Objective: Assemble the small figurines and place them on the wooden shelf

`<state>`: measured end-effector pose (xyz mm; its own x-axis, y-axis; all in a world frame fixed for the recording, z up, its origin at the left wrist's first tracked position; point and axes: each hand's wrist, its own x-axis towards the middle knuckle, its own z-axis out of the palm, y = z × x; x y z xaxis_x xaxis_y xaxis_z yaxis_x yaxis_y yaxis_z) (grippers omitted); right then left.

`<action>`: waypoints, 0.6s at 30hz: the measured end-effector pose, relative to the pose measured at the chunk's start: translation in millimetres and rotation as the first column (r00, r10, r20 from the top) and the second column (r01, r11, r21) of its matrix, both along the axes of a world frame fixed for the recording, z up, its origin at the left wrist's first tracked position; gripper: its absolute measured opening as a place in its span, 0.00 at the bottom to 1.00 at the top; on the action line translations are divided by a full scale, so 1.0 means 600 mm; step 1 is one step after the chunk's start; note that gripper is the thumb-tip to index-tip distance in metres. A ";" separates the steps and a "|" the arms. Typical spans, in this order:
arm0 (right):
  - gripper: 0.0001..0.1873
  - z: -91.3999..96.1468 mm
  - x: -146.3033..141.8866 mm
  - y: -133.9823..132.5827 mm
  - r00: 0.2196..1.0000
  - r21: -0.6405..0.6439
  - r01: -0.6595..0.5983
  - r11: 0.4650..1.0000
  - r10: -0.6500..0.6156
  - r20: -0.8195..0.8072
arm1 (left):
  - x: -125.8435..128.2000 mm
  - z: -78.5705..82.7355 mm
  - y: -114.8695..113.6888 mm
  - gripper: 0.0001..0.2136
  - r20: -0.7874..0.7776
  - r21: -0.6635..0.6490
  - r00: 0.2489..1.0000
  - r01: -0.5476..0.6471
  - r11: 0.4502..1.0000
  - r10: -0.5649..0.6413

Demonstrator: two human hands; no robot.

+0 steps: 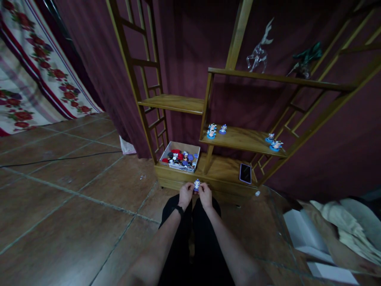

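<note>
Head view shows the small white-and-purple figurine (197, 184) just beyond the knees (170, 207), with the left hand (186, 192) and the right hand (205, 192) both pinching it from its two sides. It seems light, stiff, probably smooth plastic, so the thicker lower part should be the safer hold. Behind stand the grained wooden shelf unit (238, 139) and a rectangular, thin-walled box (187, 146) of rounded figurines (176, 151).

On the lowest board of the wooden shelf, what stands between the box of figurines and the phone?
In the head view, a wooden upright stands between the box and the phone; the board there otherwise looks bare.
</note>
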<state>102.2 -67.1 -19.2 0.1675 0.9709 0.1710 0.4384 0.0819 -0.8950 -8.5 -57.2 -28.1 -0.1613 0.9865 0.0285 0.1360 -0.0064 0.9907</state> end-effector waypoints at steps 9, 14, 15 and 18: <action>0.10 0.001 0.001 0.002 0.999 -0.009 -0.027 1.000 0.027 0.020 | 0.007 0.022 -0.016 0.06 0.062 0.059 0.997 -0.046 0.997 0.043; 0.12 0.003 -0.006 0.000 0.996 -0.040 0.003 0.999 0.000 0.086 | 0.004 0.022 -0.017 0.07 0.204 0.045 0.978 0.025 0.999 -0.034; 0.13 0.004 -0.008 -0.001 0.993 -0.048 0.027 0.998 -0.021 0.112 | 0.003 0.021 -0.017 0.07 0.220 0.042 0.974 0.044 0.998 -0.052; 0.15 0.008 -0.014 -0.003 0.979 -0.099 0.085 0.991 -0.065 0.191 | -0.002 0.021 -0.019 0.06 0.258 0.017 0.961 0.093 0.995 -0.095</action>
